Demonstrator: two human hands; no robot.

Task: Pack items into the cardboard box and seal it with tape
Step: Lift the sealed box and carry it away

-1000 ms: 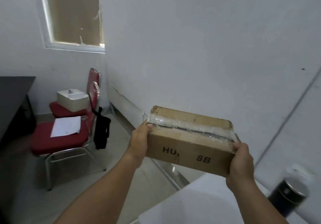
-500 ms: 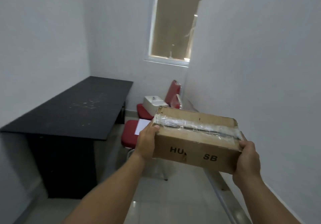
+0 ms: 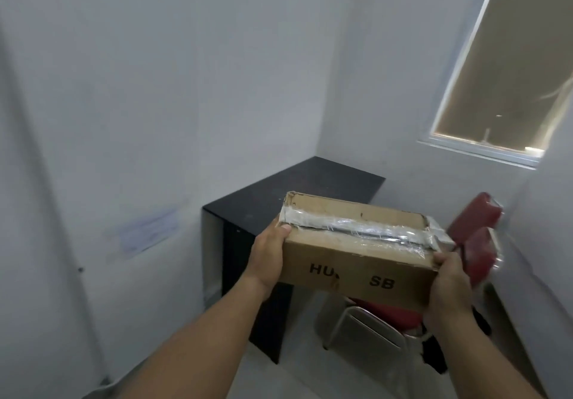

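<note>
Paper, one pale printed sheet [image 3: 145, 234], stuck flat on the white wall at far left; no part in the task.

Further right, matt black rectangular table [image 3: 325, 181], pushed into the corner of the room. Possibly a place for setting the parcel down, but this only as a judgement.

Then left hand [image 3: 268, 256], clamped on the left end of the brown rectangular cardboard box [image 3: 356, 265]. Thumb over the top edge, other fingers hidden behind the end wall. Held so, most likely, to stop the box from slipping out sideways.

Box itself up in the air before the body, carried between both hands, resting on no surface; in the picture, in front of the near part of the table. Flaps closed. Wide strip of clear shiny tape [image 3: 362, 233] along the middle seam and folded down over both ends, wrinkled in places. Looks packed and sealed already, so only the putting away seems left.

Right hand [image 3: 449, 287] closed round the near right corner, thumb up at the top edge. Mirrors the left, probably for even support from both ends and a level top.

Behind this hand, red padded chair with grey metal frame [image 3: 480, 250], blurred and partly covered by the box.

At far right, white-framed window [image 3: 508, 67], high in the wall, well apart from everything else.
</note>
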